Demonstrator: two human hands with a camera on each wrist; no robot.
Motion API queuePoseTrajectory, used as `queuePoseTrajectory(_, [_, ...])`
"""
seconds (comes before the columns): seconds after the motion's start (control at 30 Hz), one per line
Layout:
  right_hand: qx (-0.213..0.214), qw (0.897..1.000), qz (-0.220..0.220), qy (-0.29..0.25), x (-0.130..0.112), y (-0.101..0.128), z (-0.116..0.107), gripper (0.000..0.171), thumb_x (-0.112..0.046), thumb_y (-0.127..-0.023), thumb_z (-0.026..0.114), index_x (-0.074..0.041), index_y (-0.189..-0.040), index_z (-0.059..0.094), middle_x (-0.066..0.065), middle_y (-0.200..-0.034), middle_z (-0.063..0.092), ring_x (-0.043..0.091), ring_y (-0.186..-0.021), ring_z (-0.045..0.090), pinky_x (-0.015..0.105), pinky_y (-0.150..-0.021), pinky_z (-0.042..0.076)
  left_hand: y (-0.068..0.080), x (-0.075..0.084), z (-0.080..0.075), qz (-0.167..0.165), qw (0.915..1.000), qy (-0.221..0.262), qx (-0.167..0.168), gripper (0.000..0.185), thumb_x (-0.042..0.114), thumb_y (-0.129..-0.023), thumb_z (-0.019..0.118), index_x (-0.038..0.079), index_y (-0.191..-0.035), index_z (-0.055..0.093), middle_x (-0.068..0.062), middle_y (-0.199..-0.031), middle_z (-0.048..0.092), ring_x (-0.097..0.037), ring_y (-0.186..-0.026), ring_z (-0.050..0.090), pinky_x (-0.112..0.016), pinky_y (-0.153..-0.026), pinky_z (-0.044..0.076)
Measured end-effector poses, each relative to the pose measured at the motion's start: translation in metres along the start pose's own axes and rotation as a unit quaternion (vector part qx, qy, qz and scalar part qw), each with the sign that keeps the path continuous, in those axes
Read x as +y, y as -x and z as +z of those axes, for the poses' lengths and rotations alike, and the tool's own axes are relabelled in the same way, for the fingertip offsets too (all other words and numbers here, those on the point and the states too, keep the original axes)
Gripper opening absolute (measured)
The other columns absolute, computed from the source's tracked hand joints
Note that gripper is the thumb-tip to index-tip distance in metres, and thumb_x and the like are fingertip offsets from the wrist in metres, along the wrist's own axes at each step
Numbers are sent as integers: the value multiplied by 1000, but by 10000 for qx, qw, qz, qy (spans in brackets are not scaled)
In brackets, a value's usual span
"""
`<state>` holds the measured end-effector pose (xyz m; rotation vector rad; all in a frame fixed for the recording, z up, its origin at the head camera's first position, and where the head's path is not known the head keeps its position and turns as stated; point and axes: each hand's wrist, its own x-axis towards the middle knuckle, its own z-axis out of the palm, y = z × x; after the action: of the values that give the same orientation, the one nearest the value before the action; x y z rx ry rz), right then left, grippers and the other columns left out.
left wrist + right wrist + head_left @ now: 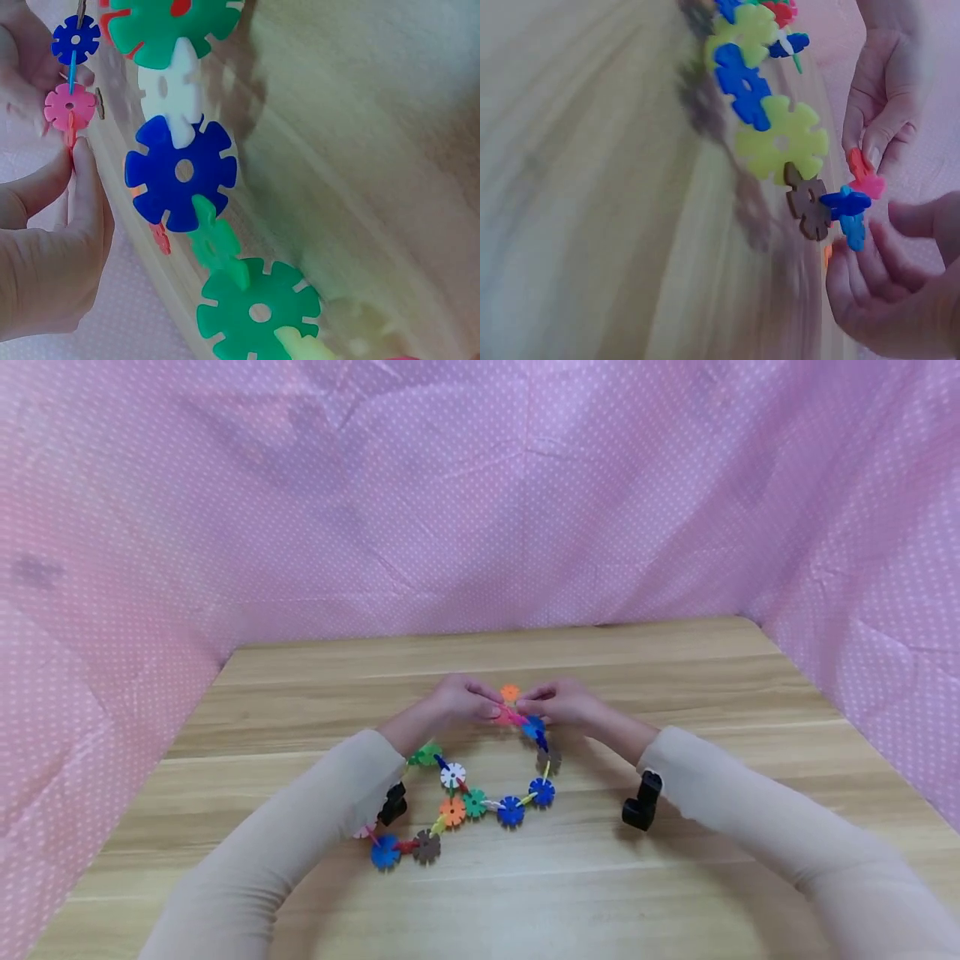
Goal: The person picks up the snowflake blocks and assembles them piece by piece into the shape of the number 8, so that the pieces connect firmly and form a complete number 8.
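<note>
Sleeves foremost; mid-tabletop, our left hand (459, 700) and right hand (564, 702) pinch the snowflake-disc chain (480, 777), joining step; next needs slots aligned.

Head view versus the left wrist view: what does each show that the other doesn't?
Only the head view shows the whole chain of plastic flower discs looping across the wooden table, both sleeves, the pink dotted cloth around, and the orange disc at the top. Only the left wrist view shows close detail: slotted blue disc, white disc, green disc. Both show the left hand and right hand pinching the chain's top end.
</note>
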<state>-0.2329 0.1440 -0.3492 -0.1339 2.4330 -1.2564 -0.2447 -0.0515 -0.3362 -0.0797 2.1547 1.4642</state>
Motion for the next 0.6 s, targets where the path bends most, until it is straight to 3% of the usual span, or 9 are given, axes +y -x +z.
queuePoseTrajectory(0.17, [-269,9995,34,-133,-4,-8,4,32,-26,-91,65,-6,-116,69,14,-128,63,23,-115,54,33,-96,46,1,-2,5,75,9998,200,-19,25,-2,-85,68,-3,-111,67,-18,-109,70,-12,-76,69,-32,-90,57])
queuePoseTrajectory(0.27, [-358,9987,63,-367,-2,-11,5,32,-21,-91,66,-2,-117,68,15,-127,63,18,-108,53,26,-89,46,-1,-3,5,90,9999,142,23,24,0,-86,67,-3,-110,68,-18,-112,69,-12,-77,69,-32,-88,58])
queuePoseTrajectory(0.4, [-353,9977,94,-564,0,-13,5,33,-19,-90,67,0,-117,67,13,-123,65,13,-99,52,18,-78,43,-3,1,-4,259,9991,-87,318,24,1,-87,67,-4,-111,67,-22,-113,69,-23,-86,72,-34,-87,58])
queuePoseTrajectory(0.5, [-340,9973,141,-642,3,-13,4,32,-17,-90,67,-1,-118,67,14,-126,64,14,-103,53,19,-81,44,-7,6,-15,602,9911,-889,781,21,3,-86,68,-3,-106,69,-21,-109,70,-27,-94,71,-32,-84,60])
queuePoseTrajectory(0.6, [-342,9970,166,-678,5,-11,4,31,-16,-90,67,-2,-117,68,15,-130,63,16,-111,54,21,-87,44,-11,12,-23,847,9698,-1976,1148,18,4,-86,67,-1,-103,70,-17,-108,70,-28,-100,67,-32,-86,58])
